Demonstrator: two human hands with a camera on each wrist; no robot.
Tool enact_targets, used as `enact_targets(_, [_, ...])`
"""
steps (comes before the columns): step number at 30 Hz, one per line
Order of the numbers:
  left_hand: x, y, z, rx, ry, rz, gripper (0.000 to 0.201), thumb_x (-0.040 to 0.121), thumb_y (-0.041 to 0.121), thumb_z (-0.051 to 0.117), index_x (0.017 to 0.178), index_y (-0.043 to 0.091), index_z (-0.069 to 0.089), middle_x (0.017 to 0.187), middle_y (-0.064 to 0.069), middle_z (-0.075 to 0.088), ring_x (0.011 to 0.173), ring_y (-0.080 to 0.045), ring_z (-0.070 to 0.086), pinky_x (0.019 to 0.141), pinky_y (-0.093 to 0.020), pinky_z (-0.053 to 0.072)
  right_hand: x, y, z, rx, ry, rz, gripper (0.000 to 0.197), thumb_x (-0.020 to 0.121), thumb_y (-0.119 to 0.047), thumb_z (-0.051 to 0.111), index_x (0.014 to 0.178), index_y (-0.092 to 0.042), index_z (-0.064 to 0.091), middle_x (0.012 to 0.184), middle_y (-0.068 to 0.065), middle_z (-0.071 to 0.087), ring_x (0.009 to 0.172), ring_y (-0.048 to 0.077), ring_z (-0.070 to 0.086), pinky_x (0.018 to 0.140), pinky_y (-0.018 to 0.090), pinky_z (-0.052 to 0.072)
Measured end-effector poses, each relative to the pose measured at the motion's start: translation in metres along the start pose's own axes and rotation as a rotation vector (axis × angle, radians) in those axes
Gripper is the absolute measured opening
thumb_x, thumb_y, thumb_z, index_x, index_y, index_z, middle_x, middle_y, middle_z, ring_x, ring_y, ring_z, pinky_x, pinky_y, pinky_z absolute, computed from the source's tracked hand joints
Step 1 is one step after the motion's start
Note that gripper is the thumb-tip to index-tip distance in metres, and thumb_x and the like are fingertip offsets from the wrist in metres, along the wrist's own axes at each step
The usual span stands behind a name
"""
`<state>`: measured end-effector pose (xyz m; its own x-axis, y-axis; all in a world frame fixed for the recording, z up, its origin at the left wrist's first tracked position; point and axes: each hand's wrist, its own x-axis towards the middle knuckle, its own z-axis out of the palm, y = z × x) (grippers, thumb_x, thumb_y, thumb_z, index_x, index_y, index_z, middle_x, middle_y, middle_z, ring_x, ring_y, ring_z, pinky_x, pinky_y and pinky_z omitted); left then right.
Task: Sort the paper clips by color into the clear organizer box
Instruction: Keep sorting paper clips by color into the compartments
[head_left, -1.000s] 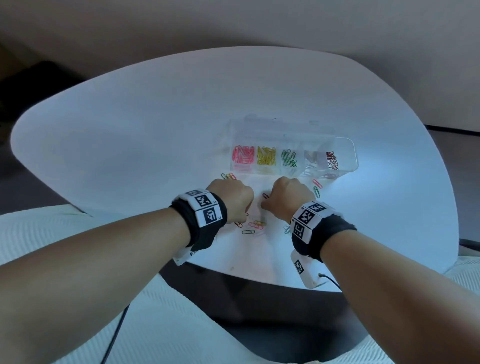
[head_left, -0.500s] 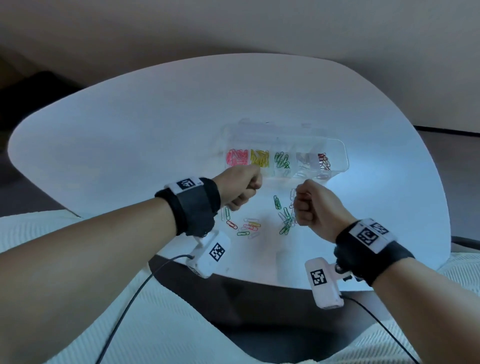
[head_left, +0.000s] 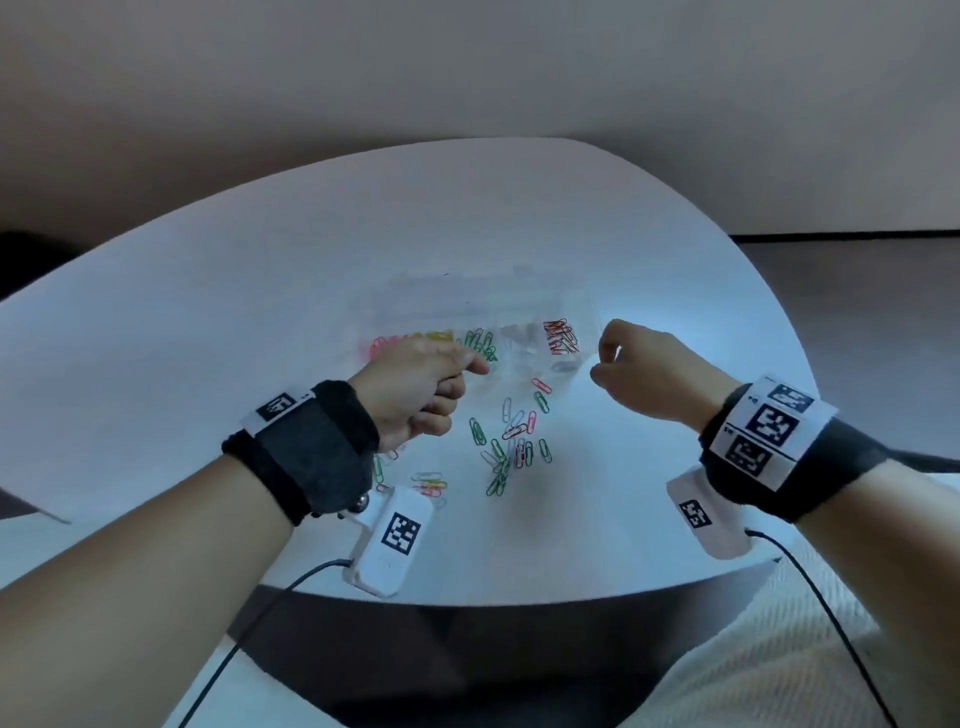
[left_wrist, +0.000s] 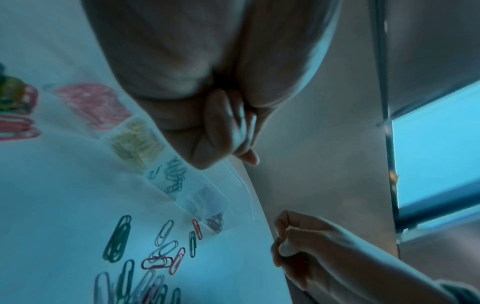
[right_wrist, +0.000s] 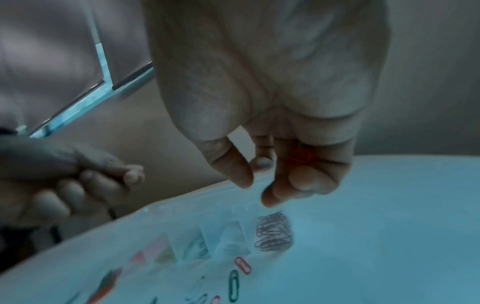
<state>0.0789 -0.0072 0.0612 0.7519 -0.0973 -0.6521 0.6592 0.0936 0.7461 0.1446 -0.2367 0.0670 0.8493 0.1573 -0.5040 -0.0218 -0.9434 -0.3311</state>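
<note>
- Both hands had lifted off the scattered clips and travelled to the far side, toward the box: the left hand (head_left: 415, 387) hung over the box's left-middle part, and the right hand (head_left: 649, 371) had swung out to its right end.
- The left hand's fingers were curled tight with thumb against forefinger; whether they pinched a clip could not be told.
- The right hand's thumb and fingers were loosely curled, and red clips (right_wrist: 301, 155) lay tucked against its fingers, above the compartment of dark red clips (right_wrist: 274, 231).
- The clear organizer box (head_left: 524, 312) sat on the far side of the white table (head_left: 208, 338), with pink, yellow, green, pale and red groups running left to right.
- The loose clips (head_left: 511, 441) lay on the near side between the two wrists, some overlapping, with a smaller bunch nearer the left wrist.
- Such clips probably handled as light, stiff bent wire with a smooth coating, lying flat and apt to hook together, so a fingertip pinch across the loops, or a nail under one end, would likely serve best.
- The box looked light enough to slide if bumped.
</note>
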Motion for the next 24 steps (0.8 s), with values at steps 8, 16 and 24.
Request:
enact_targets(8, [0.042, 0.029, 0.056, 0.216, 0.145, -0.082, 0.021, 0.096, 0.013, 0.046, 0.079, 0.006, 0.057, 0.063, -0.003, 0.04, 0.048, -0.012, 0.027, 0.046, -0.023, 0.022, 0.017, 0.008, -0.019, 0.476, 0.021, 0.035, 0.005, 0.084, -0.015, 0.052, 0.089, -0.014, 0.054, 0.088, 0.008, 0.067, 0.072, 0.022, 0.056, 0.063, 0.032, 0.044])
enact_targets(16, [0.069, 0.055, 0.085, 0.073, 0.247, -0.131, 0.023, 0.096, 0.024, 0.048, 0.097, 0.003, 0.058, 0.072, -0.005, 0.051, 0.057, -0.014, 0.046, 0.051, -0.02, 0.041, 0.035, -0.011, -0.023, 1.283, -0.167, 0.074, 0.038, 0.093, -0.033, 0.058, 0.124, -0.014, 0.046, 0.121, 0.017, 0.05, 0.092, 0.025, 0.053, 0.088, 0.03, 0.049])
enact_targets(24, [0.081, 0.055, 0.099, -0.199, 0.26, -0.083, 0.029, 0.097, 0.024, 0.05, 0.119, 0.005, 0.051, 0.11, -0.016, 0.05, 0.094, -0.026, 0.056, 0.08, -0.031, 0.055, 0.038, -0.011, -0.025, 1.256, -0.13, 0.06, 0.061, 0.095, -0.052, 0.049, 0.146, -0.023, 0.031, 0.126, 0.009, 0.042, 0.125, 0.024, 0.047, 0.105, 0.032, 0.039])
